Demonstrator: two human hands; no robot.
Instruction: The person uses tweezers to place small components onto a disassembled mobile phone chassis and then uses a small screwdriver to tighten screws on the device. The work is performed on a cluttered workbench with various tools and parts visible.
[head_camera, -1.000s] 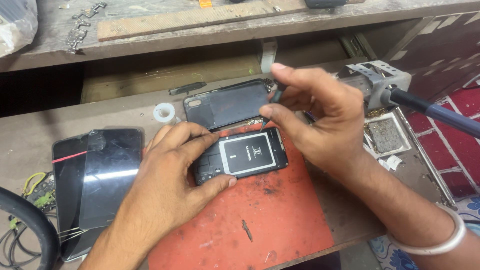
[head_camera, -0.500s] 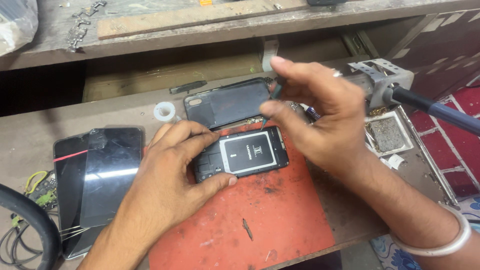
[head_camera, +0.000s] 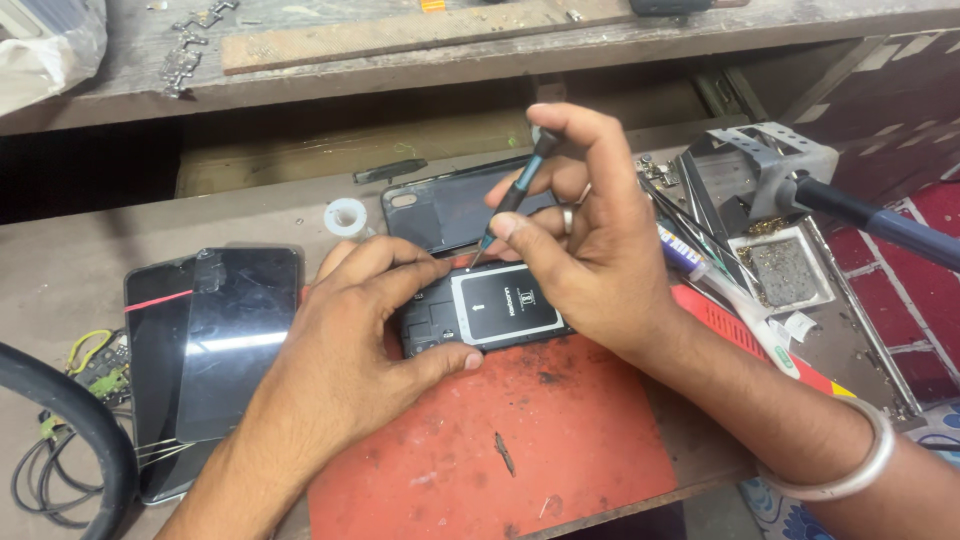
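Note:
An opened black phone (head_camera: 490, 315) with its back off lies on a red mat (head_camera: 520, 440). My left hand (head_camera: 350, 340) grips its left end, thumb along the near edge and fingers over the top. My right hand (head_camera: 580, 250) holds a thin dark screwdriver (head_camera: 515, 195) upright, its tip down at the phone's upper edge near my left fingertips. Just behind lies a black back cover (head_camera: 440, 215), partly hidden by my right hand.
Two dark-screened devices (head_camera: 215, 340) lie at the left beside cables (head_camera: 60, 450). A white tape roll (head_camera: 347, 216) sits behind the phone. Tools, a small tray (head_camera: 780, 270) and a soldering stand (head_camera: 770, 160) crowd the right. A wooden shelf (head_camera: 400, 60) runs across the back.
My right hand has brought a screwdriver upright over the phone, tip lowered to its upper edge. My left hand keeps its grip on the phone.

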